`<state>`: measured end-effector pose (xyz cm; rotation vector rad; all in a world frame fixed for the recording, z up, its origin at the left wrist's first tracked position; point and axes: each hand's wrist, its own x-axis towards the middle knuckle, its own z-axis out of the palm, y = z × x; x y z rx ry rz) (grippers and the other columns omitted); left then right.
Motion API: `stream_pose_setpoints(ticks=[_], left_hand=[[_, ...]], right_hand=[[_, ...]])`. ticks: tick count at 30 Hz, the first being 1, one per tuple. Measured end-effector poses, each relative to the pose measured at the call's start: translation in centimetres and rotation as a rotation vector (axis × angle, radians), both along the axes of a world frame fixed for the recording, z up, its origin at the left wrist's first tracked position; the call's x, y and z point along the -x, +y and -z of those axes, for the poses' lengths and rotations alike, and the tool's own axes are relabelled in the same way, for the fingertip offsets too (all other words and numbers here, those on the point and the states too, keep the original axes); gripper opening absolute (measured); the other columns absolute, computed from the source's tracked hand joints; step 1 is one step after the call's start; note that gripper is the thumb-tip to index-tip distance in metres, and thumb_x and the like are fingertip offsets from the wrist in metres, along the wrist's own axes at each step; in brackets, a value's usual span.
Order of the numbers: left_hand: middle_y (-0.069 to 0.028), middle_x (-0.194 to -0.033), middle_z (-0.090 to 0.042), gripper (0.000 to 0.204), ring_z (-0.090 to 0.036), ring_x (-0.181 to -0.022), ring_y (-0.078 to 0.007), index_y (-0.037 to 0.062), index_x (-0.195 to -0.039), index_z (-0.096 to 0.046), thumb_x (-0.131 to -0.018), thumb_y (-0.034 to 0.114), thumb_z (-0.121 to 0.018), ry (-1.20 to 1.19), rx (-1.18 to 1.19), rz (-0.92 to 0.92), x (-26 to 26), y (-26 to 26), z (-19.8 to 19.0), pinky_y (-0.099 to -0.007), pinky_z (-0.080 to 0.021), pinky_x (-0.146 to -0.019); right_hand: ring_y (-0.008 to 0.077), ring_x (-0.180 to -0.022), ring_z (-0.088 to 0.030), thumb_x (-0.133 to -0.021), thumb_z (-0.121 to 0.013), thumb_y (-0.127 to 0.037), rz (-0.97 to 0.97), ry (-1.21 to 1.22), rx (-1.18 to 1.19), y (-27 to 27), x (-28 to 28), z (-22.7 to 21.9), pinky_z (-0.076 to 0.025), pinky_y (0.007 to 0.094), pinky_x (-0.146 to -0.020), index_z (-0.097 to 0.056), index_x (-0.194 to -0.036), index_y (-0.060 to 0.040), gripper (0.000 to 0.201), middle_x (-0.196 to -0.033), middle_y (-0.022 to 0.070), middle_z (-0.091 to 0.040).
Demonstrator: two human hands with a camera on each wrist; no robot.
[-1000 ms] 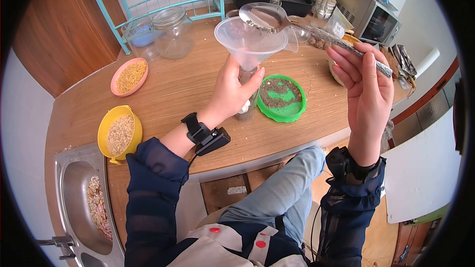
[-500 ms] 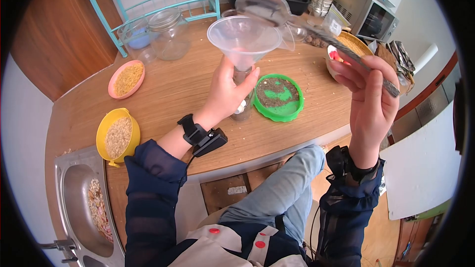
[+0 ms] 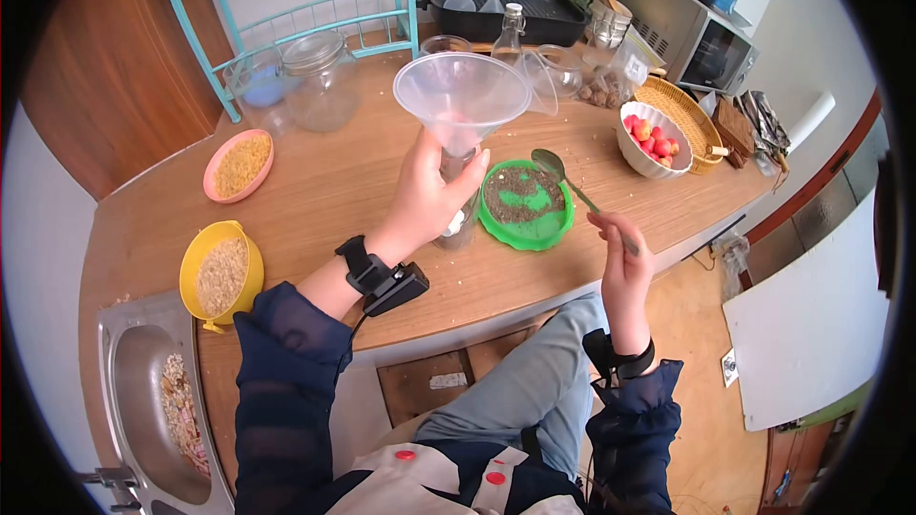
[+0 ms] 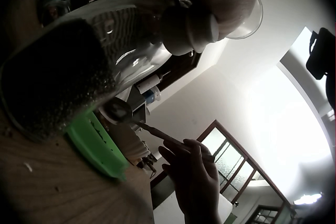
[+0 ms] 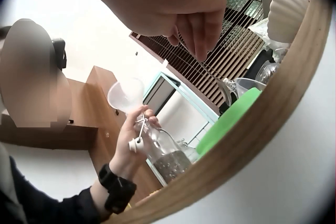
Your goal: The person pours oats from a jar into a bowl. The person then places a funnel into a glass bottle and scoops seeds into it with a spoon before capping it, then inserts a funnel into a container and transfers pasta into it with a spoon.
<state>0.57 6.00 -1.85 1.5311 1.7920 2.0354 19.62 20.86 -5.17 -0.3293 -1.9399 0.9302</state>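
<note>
My left hand [image 3: 425, 193] grips the neck of a clear glass bottle [image 4: 63, 71] standing on the table. Its lower part holds dark grains, and a white swing stopper [image 3: 454, 223] hangs at its side. A translucent funnel [image 3: 463, 100] sits in the bottle's mouth, above my fingers. Right of the bottle is a shallow green dish [image 3: 540, 237] with dark, fine grains spread over part of its bottom. My right hand [image 3: 626, 262] pinches the handle end of a metal spoon [image 3: 578, 194], whose bowl is over the dish's far right rim.
At left are a pink bowl [image 3: 212, 176] of yellow pieces, a yellow bowl [image 3: 253, 272] of flakes and a steel sink [image 3: 116, 372]. Glass jars [image 3: 320, 86] stand behind. A white bowl [image 3: 632, 148] of red fruit and a wicker tray [image 3: 701, 129] lie at right.
The spoon, with dark grains in it over the funnel earlier, has come down and right to the green dish with my right hand. My left hand still holds the bottle's neck.
</note>
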Motion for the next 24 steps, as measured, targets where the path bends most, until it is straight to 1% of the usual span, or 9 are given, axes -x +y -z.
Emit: stream_pose_setpoints(ticks=[1, 5, 7, 11, 13, 17, 19, 20, 24], left_hand=[[-0.0012, -0.084, -0.049, 0.036, -0.050, -0.074, -0.0082, 0.0036, -0.113, -0.035, -0.082, 0.006, -0.052, -0.007, -0.003, 0.005, 0.0, 0.0, 0.0, -0.0238, -0.042, -0.066], [-0.0016, -0.083, -0.049, 0.037, -0.050, -0.074, -0.0085, 0.0034, -0.114, -0.034, -0.082, 0.006, -0.052, 0.004, 0.011, -0.001, 0.1, 0.0, 0.1, -0.0240, -0.043, -0.066], [-0.0020, -0.084, -0.049, 0.038, -0.050, -0.074, -0.0087, 0.0033, -0.115, -0.034, -0.082, 0.006, -0.052, 0.009, 0.002, 0.001, 0.1, 0.0, 0.1, -0.0242, -0.043, -0.066], [-0.0025, -0.085, -0.049, 0.038, -0.050, -0.074, -0.0089, 0.0031, -0.115, -0.033, -0.082, 0.006, -0.052, 0.001, 0.004, 0.015, -0.1, 0.0, -0.1, -0.0244, -0.043, -0.066], [-0.0009, -0.079, -0.052, 0.029, -0.050, -0.071, -0.0081, 0.0035, -0.105, -0.042, -0.079, 0.007, -0.056, -0.096, -0.079, 0.018, -0.4, 0.2, -0.1, -0.0234, -0.042, -0.063], [-0.0007, -0.079, -0.051, 0.029, -0.050, -0.070, -0.0078, 0.0035, -0.105, -0.042, -0.079, 0.007, -0.056, -0.081, -0.075, 0.011, -0.3, 0.2, -0.1, -0.0229, -0.042, -0.062], [-0.0007, -0.079, -0.051, 0.029, -0.050, -0.070, -0.0078, 0.0036, -0.105, -0.042, -0.079, 0.007, -0.056, -0.079, -0.074, 0.009, -0.3, 0.2, 0.0, -0.0231, -0.042, -0.062], [-0.0007, -0.079, -0.051, 0.029, -0.050, -0.070, -0.0078, 0.0036, -0.105, -0.042, -0.079, 0.007, -0.056, -0.078, -0.073, 0.010, -0.3, 0.2, 0.0, -0.0231, -0.042, -0.062], [-0.0007, -0.079, -0.051, 0.028, -0.050, -0.071, -0.0077, 0.0035, -0.103, -0.042, -0.079, 0.007, -0.056, -0.067, -0.065, 0.009, -0.1, 0.2, 0.0, -0.0233, -0.042, -0.063]], right_hand=[[0.0172, -0.084, -0.059, -0.086, -0.046, -0.002, 0.023, -0.033, -0.102, -0.2, 0.0, 0.1, -0.045, 0.0261, -0.072, -0.055, -0.095, -0.0009, 0.013, -0.088, 0.0104, -0.062], [0.0202, -0.083, -0.060, -0.083, -0.048, 0.001, 0.013, -0.046, -0.141, -0.7, 0.4, 0.1, -0.046, 0.0268, -0.072, -0.055, -0.095, -0.0009, 0.014, -0.087, 0.0116, -0.061], [0.0239, -0.080, -0.060, -0.081, -0.050, 0.003, 0.035, -0.079, -0.251, -0.6, 0.5, 0.2, -0.046, 0.0284, -0.069, -0.055, -0.093, -0.0006, 0.014, -0.088, 0.0130, -0.061], [0.0272, -0.079, -0.060, -0.079, -0.052, 0.003, 0.033, -0.088, -0.317, -0.6, 0.5, 0.5, -0.047, 0.0298, -0.068, -0.055, -0.093, -0.0008, 0.016, -0.089, 0.0143, -0.060], [0.0273, -0.078, -0.060, -0.077, -0.053, 0.004, 0.028, -0.097, -0.367, -0.7, 0.6, 0.6, -0.047, 0.0312, -0.067, -0.055, -0.093, -0.0013, 0.017, -0.088, 0.0138, -0.060], [0.0278, -0.079, -0.059, -0.074, -0.055, 0.005, 0.015, -0.121, -0.429, -1.0, 0.9, 0.8, -0.048, 0.0321, -0.066, -0.055, -0.092, -0.0019, 0.020, -0.091, 0.0134, -0.060], [0.0289, -0.079, -0.059, -0.069, -0.056, 0.007, -0.034, -0.148, -0.510, -1.1, 1.0, 0.9, -0.048, 0.0338, -0.067, -0.056, -0.092, -0.0020, 0.024, -0.093, 0.0128, -0.060], [0.0289, -0.079, -0.059, -0.069, -0.056, 0.007, -0.033, -0.147, -0.509, -1.2, 1.0, 0.9, -0.048, 0.0338, -0.067, -0.056, -0.092, -0.0020, 0.024, -0.093, 0.0128, -0.060], [0.0298, -0.082, -0.059, -0.062, -0.055, 0.009, -0.147, -0.163, -0.570, -1.2, 0.9, 0.6, -0.049, 0.0352, -0.068, -0.055, -0.091, -0.0021, 0.031, -0.095, 0.0138, -0.060]])
